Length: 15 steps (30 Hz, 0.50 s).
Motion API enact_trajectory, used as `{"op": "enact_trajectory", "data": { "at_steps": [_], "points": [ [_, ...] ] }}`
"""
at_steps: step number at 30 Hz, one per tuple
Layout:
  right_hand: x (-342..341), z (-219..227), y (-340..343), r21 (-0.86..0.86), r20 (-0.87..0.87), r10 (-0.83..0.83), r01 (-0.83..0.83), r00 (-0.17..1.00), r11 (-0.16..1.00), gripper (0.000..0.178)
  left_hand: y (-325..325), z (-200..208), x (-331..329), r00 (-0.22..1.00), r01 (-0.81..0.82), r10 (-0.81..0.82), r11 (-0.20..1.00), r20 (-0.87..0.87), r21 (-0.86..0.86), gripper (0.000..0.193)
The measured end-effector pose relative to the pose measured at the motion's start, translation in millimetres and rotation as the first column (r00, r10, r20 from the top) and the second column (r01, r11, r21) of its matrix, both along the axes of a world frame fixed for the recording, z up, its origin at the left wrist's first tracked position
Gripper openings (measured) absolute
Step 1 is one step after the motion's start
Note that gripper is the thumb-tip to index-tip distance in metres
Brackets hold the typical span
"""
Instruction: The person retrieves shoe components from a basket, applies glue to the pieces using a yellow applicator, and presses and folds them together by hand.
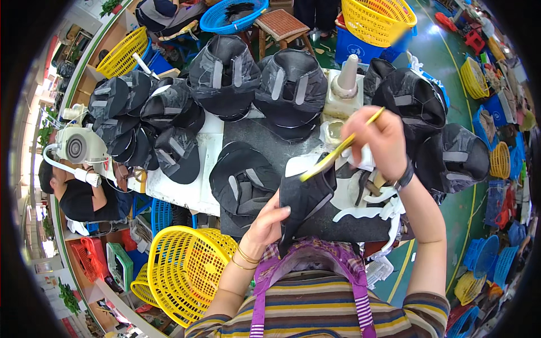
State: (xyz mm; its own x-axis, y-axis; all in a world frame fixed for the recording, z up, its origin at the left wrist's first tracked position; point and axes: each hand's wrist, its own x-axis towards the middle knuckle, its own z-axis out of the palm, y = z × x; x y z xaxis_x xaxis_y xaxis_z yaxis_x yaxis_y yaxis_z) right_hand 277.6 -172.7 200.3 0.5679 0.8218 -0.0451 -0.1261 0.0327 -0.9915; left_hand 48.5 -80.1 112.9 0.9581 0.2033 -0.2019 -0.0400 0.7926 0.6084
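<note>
My left hand (265, 225) grips a black shoe upper (304, 197) by its left edge, above my lap. A white piece (298, 164) shows at the upper's far end. In my right hand (376, 138) is a slim yellow brush (342, 145), pinched between the fingers and slanting down to the left. Its tip is over the white piece; whether they touch I cannot tell. Just beyond the right fingers stands a small whitish pot (333, 132). Another black upper (243, 179) lies left of the held one on the dark work surface (239, 132).
Stacked black uppers (222, 76) line the table's far side, with others (451, 158) at the right. A cone-topped container (346, 79) stands among them. White strips (358, 214) lie near my right forearm. A yellow basket (189, 270) is at my left; another person (84, 191) sits farther left.
</note>
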Motion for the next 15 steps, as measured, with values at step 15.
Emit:
{"op": "enact_trajectory", "data": {
  "at_steps": [15],
  "points": [
    [-59,35,-30,0.037,0.793,0.199,-0.372,0.576,0.927,0.015,12,23,-15,0.989,-0.073,0.143,0.700,0.039,-0.711,0.042]
  ]
}}
